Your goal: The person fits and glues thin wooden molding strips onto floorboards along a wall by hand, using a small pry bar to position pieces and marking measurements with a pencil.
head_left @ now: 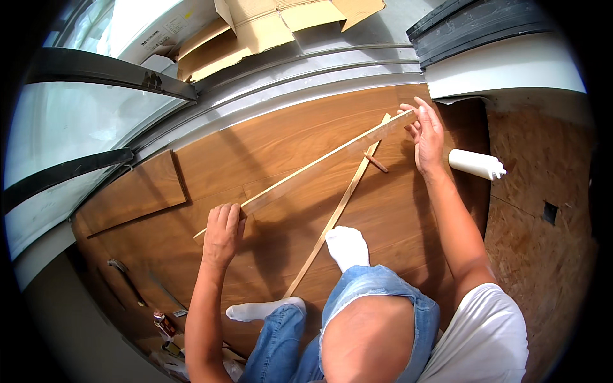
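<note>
A long, thin wooden strip slants over the brown wood floor, its pale edge facing up. Near its lower left end, my left hand is closed over it with curled fingers. At the upper right end, my right hand holds the strip between thumb and fingers, the fingers loosely bent. Beneath and across it, a second narrow strip lies on the floor, running down toward my socked feet. A short brown pencil-like stick rests beside that second strip.
A white squeeze bottle lies on its side at right. A loose brown board is at left, with a hammer below it. Metal door tracks and flattened cardboard are at the far side. Bare particle board borders the right.
</note>
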A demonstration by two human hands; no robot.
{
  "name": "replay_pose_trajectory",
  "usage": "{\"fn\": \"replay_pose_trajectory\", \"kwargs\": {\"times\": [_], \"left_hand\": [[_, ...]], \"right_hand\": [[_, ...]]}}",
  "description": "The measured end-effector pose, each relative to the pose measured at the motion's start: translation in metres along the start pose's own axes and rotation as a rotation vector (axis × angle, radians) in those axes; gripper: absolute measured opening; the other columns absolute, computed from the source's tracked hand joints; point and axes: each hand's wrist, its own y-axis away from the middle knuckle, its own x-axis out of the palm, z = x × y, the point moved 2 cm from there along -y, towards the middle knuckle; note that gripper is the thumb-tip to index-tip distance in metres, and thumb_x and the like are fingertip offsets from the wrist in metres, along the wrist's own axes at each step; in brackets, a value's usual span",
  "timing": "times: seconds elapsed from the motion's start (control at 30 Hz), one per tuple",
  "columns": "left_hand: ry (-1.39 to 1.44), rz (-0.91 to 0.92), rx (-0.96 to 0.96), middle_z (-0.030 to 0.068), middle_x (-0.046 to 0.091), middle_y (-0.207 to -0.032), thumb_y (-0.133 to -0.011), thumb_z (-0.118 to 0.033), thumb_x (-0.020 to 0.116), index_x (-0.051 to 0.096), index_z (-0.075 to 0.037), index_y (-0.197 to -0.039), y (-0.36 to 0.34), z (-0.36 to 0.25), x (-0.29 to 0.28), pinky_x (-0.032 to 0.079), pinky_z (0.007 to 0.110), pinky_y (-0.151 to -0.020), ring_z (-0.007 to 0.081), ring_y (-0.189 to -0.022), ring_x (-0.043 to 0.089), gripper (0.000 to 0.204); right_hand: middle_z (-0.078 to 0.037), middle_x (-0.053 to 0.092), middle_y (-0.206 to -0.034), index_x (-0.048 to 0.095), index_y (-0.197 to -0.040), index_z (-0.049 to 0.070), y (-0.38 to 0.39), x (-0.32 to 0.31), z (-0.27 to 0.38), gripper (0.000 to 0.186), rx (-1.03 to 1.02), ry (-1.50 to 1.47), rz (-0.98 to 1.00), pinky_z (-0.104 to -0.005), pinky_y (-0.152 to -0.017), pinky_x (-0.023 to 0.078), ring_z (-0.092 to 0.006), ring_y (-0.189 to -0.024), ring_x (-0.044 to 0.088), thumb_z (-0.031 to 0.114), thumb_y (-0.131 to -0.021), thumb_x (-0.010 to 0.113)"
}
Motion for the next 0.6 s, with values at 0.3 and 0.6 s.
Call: {"fn": "replay_pose_trajectory", "kwargs": {"times": [0.3, 0.6], "left_hand": [[-0.101, -0.068, 0.091, 0.0121, 0.067, -0.117, -0.089, -0.012, 0.079, 0.064, -0.005, -0.132, -0.134, 0.026, 0.03, 0.049, 0.046, -0.1, 0.0338, -0.111, 0.062, 0.046], [-0.391, -0.527, -0.365, 0.0117, 0.065, -0.13, -0.084, -0.031, 0.09, 0.061, -0.01, -0.146, -0.106, 0.071, 0.019, 0.046, 0.042, -0.106, 0.0262, -0.114, 0.064, 0.071]], "right_hand": [[-0.016, 0.069, -0.113, 0.06, -0.124, -0.003, -0.074, -0.06, -0.048, 0.025, 0.238, -0.343, -0.166, -0.0457, -0.097, 0.062, -0.0321, -0.111, 0.073, 0.008, -0.104, 0.068], [-0.018, 0.071, -0.111, 0.06, -0.12, -0.005, -0.115, -0.074, -0.057, 0.025, 0.192, -0.396, -0.237, -0.0501, -0.092, 0.065, -0.0355, -0.107, 0.075, 0.012, -0.104, 0.07]]}}
